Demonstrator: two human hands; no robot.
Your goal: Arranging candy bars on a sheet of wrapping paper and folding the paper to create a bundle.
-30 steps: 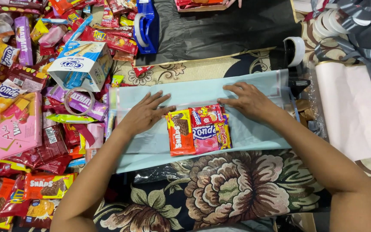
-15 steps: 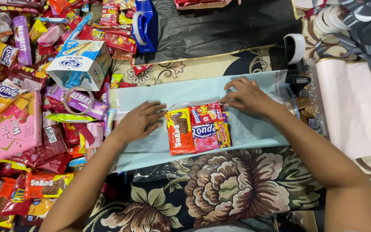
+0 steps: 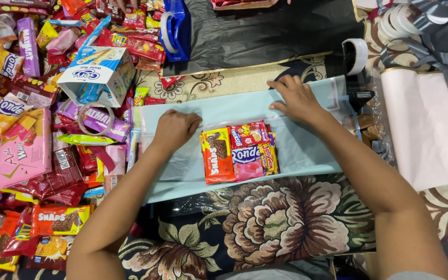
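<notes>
Centrally, snack packets (image 3: 239, 150) lie between both hands' fingers (image 3: 190, 122).

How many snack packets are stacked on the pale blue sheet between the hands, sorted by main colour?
Snack packets on the pale blue sheet, between the left hand and right hand:
Orange packet: 1
Red packet: 1
Pink packet: 1
Yellow packet: 1
Total: 4 visible; any hidden underneath cannot be counted.
</notes>
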